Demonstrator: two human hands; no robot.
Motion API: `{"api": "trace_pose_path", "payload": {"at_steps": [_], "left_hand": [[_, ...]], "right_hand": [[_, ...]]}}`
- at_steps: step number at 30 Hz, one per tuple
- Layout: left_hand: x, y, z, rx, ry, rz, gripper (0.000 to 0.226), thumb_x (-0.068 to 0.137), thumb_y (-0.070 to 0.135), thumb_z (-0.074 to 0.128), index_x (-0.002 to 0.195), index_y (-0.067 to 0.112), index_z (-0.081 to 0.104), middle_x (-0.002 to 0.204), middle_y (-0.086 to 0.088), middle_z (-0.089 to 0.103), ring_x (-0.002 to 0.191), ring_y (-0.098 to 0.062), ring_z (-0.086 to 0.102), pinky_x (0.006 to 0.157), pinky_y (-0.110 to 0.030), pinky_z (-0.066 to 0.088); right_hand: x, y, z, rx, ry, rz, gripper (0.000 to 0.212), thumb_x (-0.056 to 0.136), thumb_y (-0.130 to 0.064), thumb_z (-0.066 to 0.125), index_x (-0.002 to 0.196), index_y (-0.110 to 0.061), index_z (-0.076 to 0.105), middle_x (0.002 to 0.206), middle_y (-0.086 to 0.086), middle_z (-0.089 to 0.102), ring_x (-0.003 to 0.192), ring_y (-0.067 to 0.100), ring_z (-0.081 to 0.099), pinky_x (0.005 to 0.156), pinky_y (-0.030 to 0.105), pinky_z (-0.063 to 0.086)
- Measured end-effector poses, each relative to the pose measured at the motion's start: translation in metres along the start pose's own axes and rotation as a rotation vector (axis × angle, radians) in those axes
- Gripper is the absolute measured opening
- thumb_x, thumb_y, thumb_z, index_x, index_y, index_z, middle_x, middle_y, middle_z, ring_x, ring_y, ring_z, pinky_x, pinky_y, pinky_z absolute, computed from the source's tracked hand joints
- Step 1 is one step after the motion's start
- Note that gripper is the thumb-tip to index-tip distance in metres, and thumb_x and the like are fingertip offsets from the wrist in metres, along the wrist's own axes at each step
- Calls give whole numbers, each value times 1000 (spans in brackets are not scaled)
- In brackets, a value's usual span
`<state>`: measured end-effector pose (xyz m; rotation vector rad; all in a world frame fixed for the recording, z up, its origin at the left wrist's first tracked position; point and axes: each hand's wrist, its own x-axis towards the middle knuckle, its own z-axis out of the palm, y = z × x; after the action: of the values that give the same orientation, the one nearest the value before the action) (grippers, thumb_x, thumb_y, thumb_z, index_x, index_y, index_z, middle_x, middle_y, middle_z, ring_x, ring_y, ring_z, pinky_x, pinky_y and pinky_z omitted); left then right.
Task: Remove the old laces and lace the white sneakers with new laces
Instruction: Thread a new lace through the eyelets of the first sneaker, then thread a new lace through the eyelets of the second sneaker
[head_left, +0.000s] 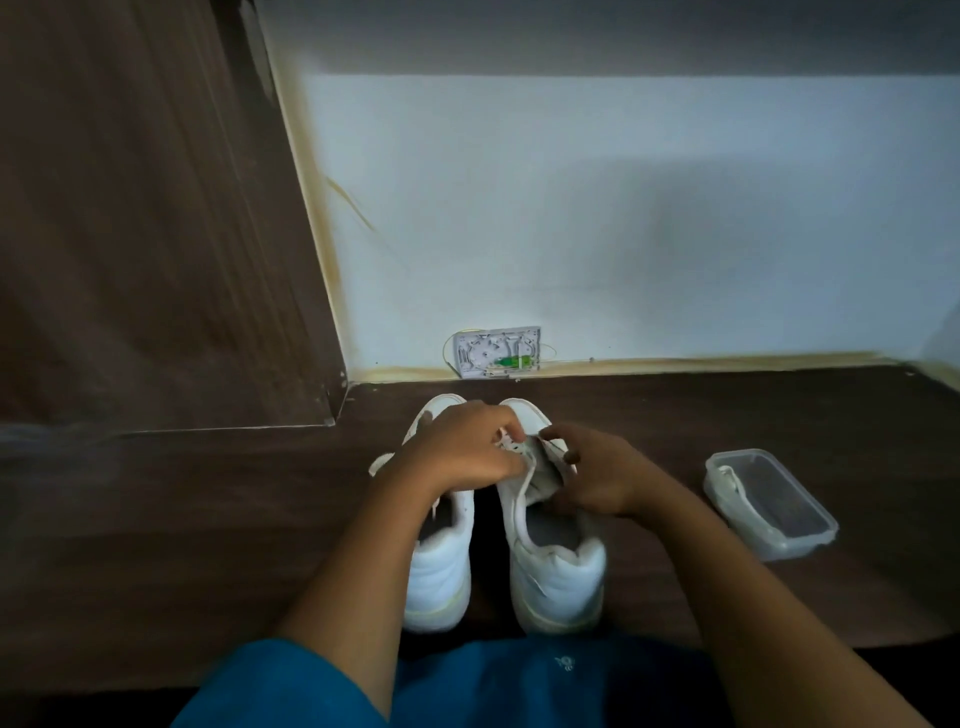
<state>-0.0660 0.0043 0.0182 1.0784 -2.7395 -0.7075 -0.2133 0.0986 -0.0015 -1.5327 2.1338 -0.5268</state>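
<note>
Two white sneakers stand side by side on the dark wooden floor, heels toward me: the left sneaker (439, 566) and the right sneaker (558, 571). My left hand (465, 447) reaches across the left sneaker and pinches the white lace (506, 441) at the right sneaker's front eyelets. On the other side of the same eyelets, my right hand (597, 475) grips that shoe's tongue and eyelet flap. A clear plastic container (769, 501) to the right holds a coiled white lace (732, 480).
A white wall rises just beyond the shoes, with an open white wiring box (496, 352) at its base. A brown wooden panel (156, 234) stands at the left. My blue-clothed lap (457, 686) fills the bottom edge.
</note>
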Motion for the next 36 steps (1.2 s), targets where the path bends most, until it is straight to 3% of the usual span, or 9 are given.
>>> {"api": "trace_pose_path", "payload": {"at_steps": [5, 11, 16, 20, 23, 28, 30, 33, 36], "left_hand": [[13, 10, 16, 45, 105, 176, 21, 82, 36, 67, 95, 21, 71, 86, 2, 45, 86, -17, 55, 68, -25, 33], [24, 44, 36, 64, 161, 279, 20, 81, 20, 62, 101, 16, 65, 99, -4, 54, 96, -23, 55, 82, -34, 46], [35, 99, 58, -17, 74, 346, 23, 82, 25, 65, 105, 18, 66, 101, -1, 56, 98, -21, 57, 79, -23, 39], [51, 138, 82, -33, -88, 287, 28, 86, 27, 62, 113, 19, 60, 111, -1, 57, 93, -15, 54, 76, -27, 42], [62, 162, 98, 8, -199, 259, 38, 90, 23, 56, 127, 15, 52, 123, -7, 56, 103, -22, 56, 80, -31, 47], [75, 181, 130, 59, -258, 122, 54, 85, 13, 55, 137, 8, 41, 129, -13, 45, 104, -28, 55, 84, -36, 46], [78, 184, 133, 58, -267, 110, 51, 85, 11, 54, 134, 4, 42, 128, -15, 43, 101, -29, 55, 81, -35, 45], [76, 183, 130, -23, -219, 114, 41, 86, 6, 51, 127, 4, 47, 132, -16, 40, 101, -27, 54, 77, -32, 43], [71, 177, 116, -198, -55, 154, 40, 86, 7, 51, 125, 11, 49, 129, -11, 47, 102, -21, 52, 78, -28, 39]], "right_hand": [[12, 11, -10, 307, 62, 62, 35, 76, -15, 68, 110, -17, 62, 107, 11, 65, 89, 21, 60, 73, 28, 45], [6, 17, -23, -115, 153, 52, 18, 88, -16, 59, 102, -12, 69, 107, 9, 69, 102, 25, 62, 84, 29, 46], [-21, 78, -72, -273, 461, 516, 21, 88, -12, 53, 104, -8, 66, 107, 15, 66, 100, 32, 62, 76, 34, 49], [-36, 121, -74, -244, 384, 695, 16, 88, -16, 60, 99, -5, 65, 92, 12, 65, 87, 26, 63, 70, 33, 51], [-30, 133, -64, -230, 249, 695, 22, 86, -22, 64, 99, -4, 62, 86, 9, 61, 74, 20, 54, 65, 30, 44], [-22, 139, -59, -177, 123, 743, 26, 80, -12, 66, 105, -5, 61, 108, 9, 65, 100, 25, 62, 87, 33, 50], [-21, 140, -55, -169, 71, 734, 27, 79, -9, 66, 105, -8, 60, 107, 7, 64, 100, 24, 62, 84, 32, 49], [-23, 138, -59, -177, 134, 687, 22, 83, -13, 60, 105, -11, 60, 107, 8, 64, 88, 23, 60, 73, 34, 47], [-30, 125, -79, -44, 320, 618, 27, 93, -23, 49, 109, -5, 61, 111, 15, 63, 100, 29, 60, 80, 37, 45]]}}
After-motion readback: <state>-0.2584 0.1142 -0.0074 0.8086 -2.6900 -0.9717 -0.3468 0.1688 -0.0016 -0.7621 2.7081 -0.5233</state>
